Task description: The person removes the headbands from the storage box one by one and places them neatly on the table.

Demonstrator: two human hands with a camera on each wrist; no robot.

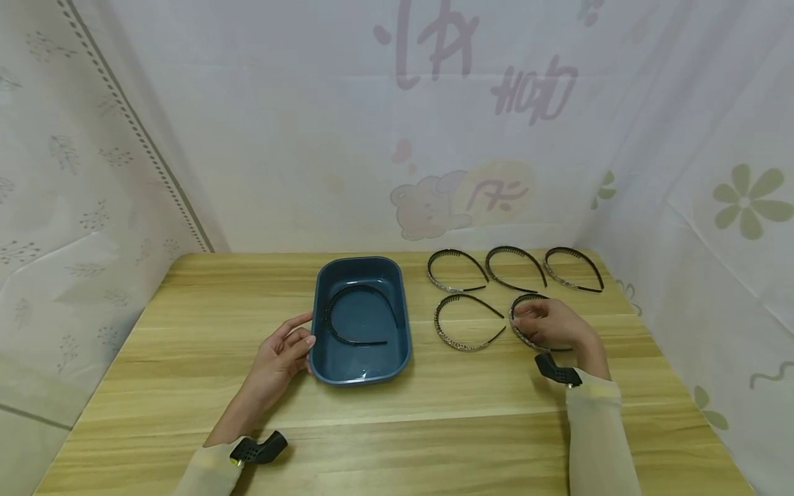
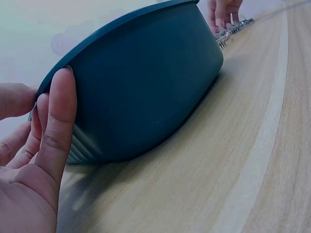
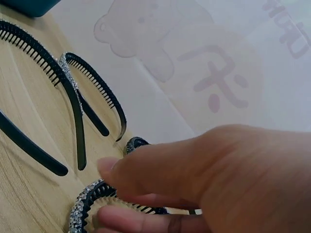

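Observation:
At the blue plastic tray [image 1: 361, 377], my left hand [image 1: 282, 355] holds the left side, thumb at the rim and fingers bent against the edge. Inside the tray lies a black toothed headband [image 1: 356, 342]. My right hand [image 1: 555, 324] is over a rhinestone headband [image 1: 518, 329] at the near right, partly covering it. In the right wrist view, thumb and fingers [image 3: 129, 221] are apart, with that headband's teeth visible between them. Whether the fingertips touch it, I cannot tell. Just left of it lies another rhinestone headband [image 1: 462, 344].
Three more headbands lie in a back row: left [image 1: 449, 252], middle [image 1: 510, 249] and right [image 1: 567, 249]. The wooden table [image 1: 397, 441] meets a printed cloth backdrop [image 1: 298, 138] behind, with more cloth at both sides.

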